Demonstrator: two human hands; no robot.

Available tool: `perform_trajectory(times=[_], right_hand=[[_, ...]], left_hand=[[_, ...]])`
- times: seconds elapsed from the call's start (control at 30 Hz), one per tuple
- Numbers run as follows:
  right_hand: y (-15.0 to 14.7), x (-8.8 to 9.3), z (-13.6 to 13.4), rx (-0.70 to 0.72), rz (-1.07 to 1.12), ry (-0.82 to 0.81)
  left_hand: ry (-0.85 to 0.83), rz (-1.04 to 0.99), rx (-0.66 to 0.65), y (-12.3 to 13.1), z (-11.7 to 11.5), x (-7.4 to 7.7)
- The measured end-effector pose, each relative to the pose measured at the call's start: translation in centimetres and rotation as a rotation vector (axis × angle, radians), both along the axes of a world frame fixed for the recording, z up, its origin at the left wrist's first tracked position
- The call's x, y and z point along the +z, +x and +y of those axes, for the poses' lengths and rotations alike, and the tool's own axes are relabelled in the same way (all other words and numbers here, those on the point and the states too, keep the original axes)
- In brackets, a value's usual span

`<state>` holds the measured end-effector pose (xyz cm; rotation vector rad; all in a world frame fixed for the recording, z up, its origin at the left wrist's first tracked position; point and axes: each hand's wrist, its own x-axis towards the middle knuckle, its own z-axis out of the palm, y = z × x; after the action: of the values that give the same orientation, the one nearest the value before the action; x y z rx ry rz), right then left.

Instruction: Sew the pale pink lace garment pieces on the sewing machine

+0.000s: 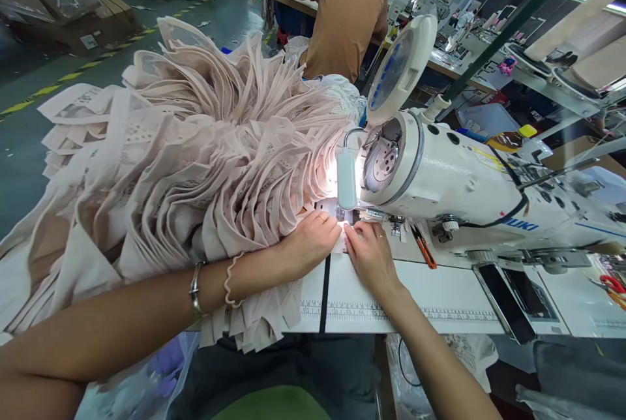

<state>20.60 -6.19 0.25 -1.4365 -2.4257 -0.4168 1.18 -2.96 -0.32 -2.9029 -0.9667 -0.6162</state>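
Under the lit needle area of a white sewing machine (445, 165), both of my hands are at a small pale piece of fabric (343, 232). My left hand (315, 240) has its fingers bent and pressed together on the fabric's left side. From the right, my right hand (370, 252) pinches the fabric's edge with thumb and fingers close together. A large heap of beige garment pieces (171, 172) with lace parts spreads left of the machine, and my left forearm lies across its front. The exact stitching spot is partly hidden by the fingers and glare.
Orange-handled snips (424, 247) lie right of my right hand. Farther right a phone (503, 302) rests by the front edge, which carries a printed ruler (411, 312). A round lamp-like cover (403, 71) stands above the machine head. Ahead sits a person in a brown shirt (345, 15).
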Motion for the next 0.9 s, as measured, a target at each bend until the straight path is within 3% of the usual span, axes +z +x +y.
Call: perform_trajectory(times=[0.2,0.43,0.67,0.9], right_hand=[[0.8,-0.8,0.9,0.051,-0.019,-0.043],[1.7,-1.5,1.5,-0.104,0.077,-0.272],[1.4,-1.4,1.6,-0.133,0.090,-0.309],[1.3,-1.6,1.8,-0.158,0.060,-0.273]], left_hand=[[0.062,0.042,-0.084,1.1,-0.3,-0.2],[0.134,0.067,-0.089,1.3,-0.2,-1.0],[0.122,0.060,-0.088,1.0,-0.1,-0.6],[0.099,0.036,-0.078,1.1,0.3,-1.2]])
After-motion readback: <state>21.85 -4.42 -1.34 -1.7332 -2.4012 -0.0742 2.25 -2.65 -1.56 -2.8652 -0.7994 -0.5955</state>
